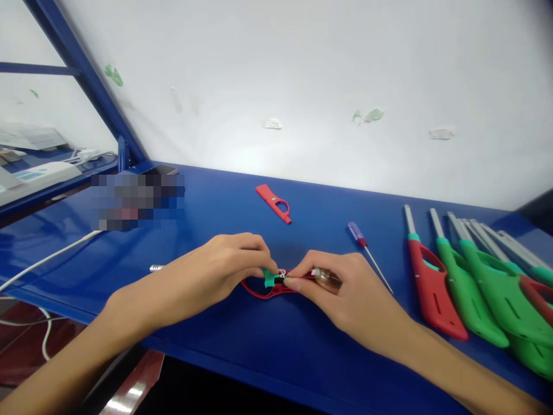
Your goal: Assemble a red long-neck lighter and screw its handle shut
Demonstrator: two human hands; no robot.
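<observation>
An opened red utility lighter (258, 296) lies on the blue table between my hands, its inner parts exposed. My left hand (235, 259) is closed, its fingertips pinching the green trigger (270, 278). The lighter's metal tube tip (155, 268) sticks out to the left behind my left wrist. My right hand (334, 279) is closed in a pinch on small black and white parts (281, 276) beside the trigger. Under its fingers sits a brownish see-through fuel tank (327, 279), partly hidden. Farther back lies a loose red half shell (273, 203).
A screwdriver (358, 235) with a purple and red handle lies right of my right hand. Several lighters, a red one (434, 288) and green ones (469, 288) among them, are lined up at the right. A white cable (52, 257) crosses the left side, near a blurred-out patch.
</observation>
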